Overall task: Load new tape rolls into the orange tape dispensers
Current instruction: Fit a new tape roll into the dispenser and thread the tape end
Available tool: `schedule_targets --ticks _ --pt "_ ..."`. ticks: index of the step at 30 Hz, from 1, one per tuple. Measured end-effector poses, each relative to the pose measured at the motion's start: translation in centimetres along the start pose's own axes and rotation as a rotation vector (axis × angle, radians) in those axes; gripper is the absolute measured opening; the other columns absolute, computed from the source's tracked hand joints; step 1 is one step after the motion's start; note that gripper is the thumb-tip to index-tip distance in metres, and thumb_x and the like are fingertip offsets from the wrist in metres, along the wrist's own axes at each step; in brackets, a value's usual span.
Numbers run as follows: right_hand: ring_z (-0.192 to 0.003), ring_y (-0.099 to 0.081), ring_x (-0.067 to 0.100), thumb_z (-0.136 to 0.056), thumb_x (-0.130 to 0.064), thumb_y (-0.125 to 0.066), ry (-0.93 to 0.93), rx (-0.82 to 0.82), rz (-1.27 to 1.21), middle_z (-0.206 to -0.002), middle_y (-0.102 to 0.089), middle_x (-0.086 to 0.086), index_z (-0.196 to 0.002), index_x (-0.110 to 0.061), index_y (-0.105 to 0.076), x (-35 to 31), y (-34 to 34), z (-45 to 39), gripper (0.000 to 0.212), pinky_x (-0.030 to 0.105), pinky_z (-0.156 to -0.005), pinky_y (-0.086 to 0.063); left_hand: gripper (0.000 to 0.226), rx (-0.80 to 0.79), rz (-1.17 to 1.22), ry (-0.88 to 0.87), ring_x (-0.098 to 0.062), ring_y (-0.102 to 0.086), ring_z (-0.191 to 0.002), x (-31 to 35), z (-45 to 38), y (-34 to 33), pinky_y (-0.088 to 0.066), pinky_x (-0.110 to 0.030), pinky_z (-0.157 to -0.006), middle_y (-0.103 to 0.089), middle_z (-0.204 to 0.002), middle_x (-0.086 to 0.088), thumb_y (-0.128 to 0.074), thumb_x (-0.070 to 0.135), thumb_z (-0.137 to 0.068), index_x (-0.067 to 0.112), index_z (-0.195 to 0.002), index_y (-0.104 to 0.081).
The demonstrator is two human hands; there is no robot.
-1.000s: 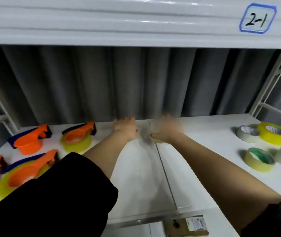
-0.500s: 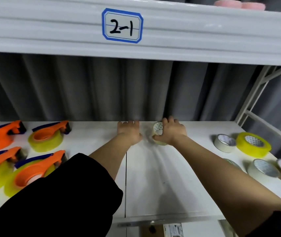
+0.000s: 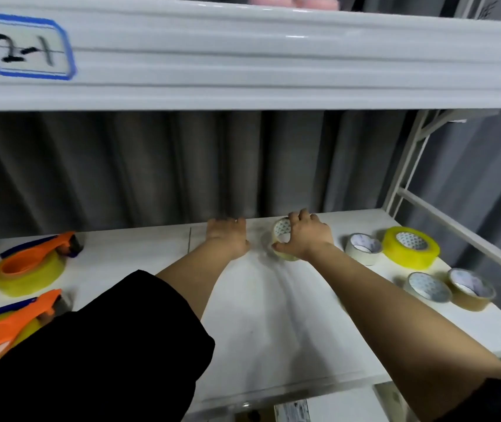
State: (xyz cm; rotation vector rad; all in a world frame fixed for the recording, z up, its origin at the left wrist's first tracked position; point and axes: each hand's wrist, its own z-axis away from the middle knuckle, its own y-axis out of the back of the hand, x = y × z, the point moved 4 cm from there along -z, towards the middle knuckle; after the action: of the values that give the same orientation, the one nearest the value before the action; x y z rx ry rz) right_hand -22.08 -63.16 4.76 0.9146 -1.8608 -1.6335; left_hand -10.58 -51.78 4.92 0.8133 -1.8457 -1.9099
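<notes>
While both arms reach deep onto the shelf (image 3: 273,315) | right hand (image 3: 307,237) grips clear tape roll (image 3: 282,236), rear centre | left hand (image 3: 227,239) flat, fingers straight | orange dispensers (image 3: 29,260) far left

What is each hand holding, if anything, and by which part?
The right hand grips a clear tape roll around its outer rim. The left hand rests flat on the shelf, holding nothing.

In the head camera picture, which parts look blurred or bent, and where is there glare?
Head view: the shelf label reading 2-1 is smeared by motion blur; the upper shelf edge carries bright glare streaks and curves from the wide-angle lens; the right hand on the clear tape roll is fairly sharp; the orange dispensers at left are soft.
</notes>
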Motion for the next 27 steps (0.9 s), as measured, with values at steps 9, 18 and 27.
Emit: schedule_targets --ticks 9,18,27 --pt "-0.126 -0.041 0.029 -0.078 -0.066 -0.055 0.079 -0.02 0.07 -0.14 -0.037 0.009 -0.141 -0.018 -0.033 11.7 1.0 -2.8 0.082 0.036 -0.092 -0.043 0.05 0.007 0.003 0.113 -0.027 -0.051 -0.116 11.0 -3.0 0.7 -0.033 -0.033 -0.088 -0.05 -0.133 -0.01 -0.042 0.032 -0.092 0.013 -0.138 -0.034" --pt "-0.126 -0.042 0.029 -0.077 -0.067 -0.056 0.185 -0.065 0.067 -0.14 -0.038 0.01 -0.143 -0.019 -0.028 19.9 0.7 -4.3 0.087 0.035 -0.093 -0.042 0.055 -0.035 0.01 0.186 -0.029 -0.052 -0.115 20.1 -4.1 1.6 -0.033 -0.037 -0.094 -0.049 -0.131 -0.012 -0.038 0.036 -0.095 0.011 -0.142 -0.027" --pt "-0.127 -0.041 0.03 -0.079 -0.068 -0.055 0.126 -0.083 0.042 -0.142 -0.036 0.01 -0.143 -0.017 -0.029 23.0 -0.1 -4.9 0.086 0.037 -0.095 -0.041 0.051 -0.024 -0.012 0.098 -0.03 -0.054 -0.11 22.6 -5.9 1.4 -0.035 -0.036 -0.091 -0.052 -0.126 -0.012 -0.039 0.036 -0.094 0.01 -0.138 -0.031"
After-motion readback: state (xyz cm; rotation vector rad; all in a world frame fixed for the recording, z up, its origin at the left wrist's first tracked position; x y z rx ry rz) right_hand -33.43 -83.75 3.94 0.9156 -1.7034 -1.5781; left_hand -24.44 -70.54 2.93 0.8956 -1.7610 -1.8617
